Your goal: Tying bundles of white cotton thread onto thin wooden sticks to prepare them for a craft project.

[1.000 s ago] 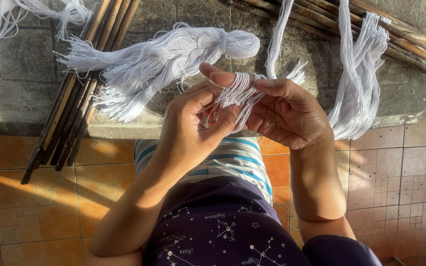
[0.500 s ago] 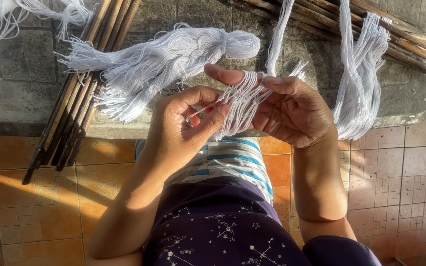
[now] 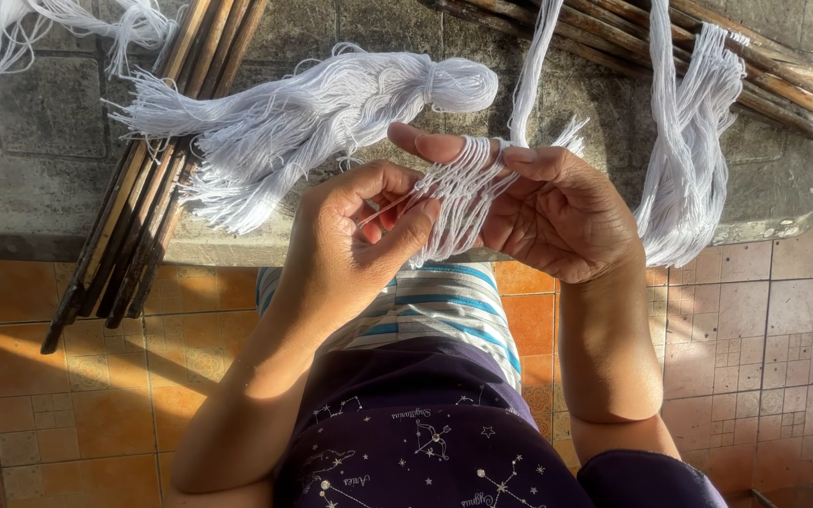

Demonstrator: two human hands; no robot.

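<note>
A: Right hand (image 3: 557, 212) palm up, at about 1 o'clock from frame centre. White threads (image 3: 458, 193) looped over index finger and thumb, fanned across the palm and hanging toward 7 o'clock.

B: Left hand (image 3: 350, 249)?

A: At 10 o'clock of centre, just beside the right. Thumb and fingertips pinched narrow on a few strands of the same fan. Hold firm; fingers curled in.

B: Right hand's hold?

A: Loose, fingers half spread, threads draped over rather than clamped.

B: Surroundings?

A: Large tied bundle of white yarn (image 3: 322, 122) at 11 o'clock, lying on a grey stone slab (image 3: 39, 150), knotted head pointing to 3 o'clock, cut ends toward 9. Bunch of bamboo sticks (image 3: 143, 216) crossing under it, slanting from 12 down to 8 and overhanging the slab edge. Second hank of white yarn (image 3: 689, 160) at 2 o'clock, hanging over more sticks (image 3: 755, 66). Thin strand running up from the right hand toward 12.

B: Below?

A: Orange floor tiles (image 3: 68, 414), striped cloth (image 3: 444, 310), dark star-patterned cloth (image 3: 425, 433) at 6 o'clock.
</note>
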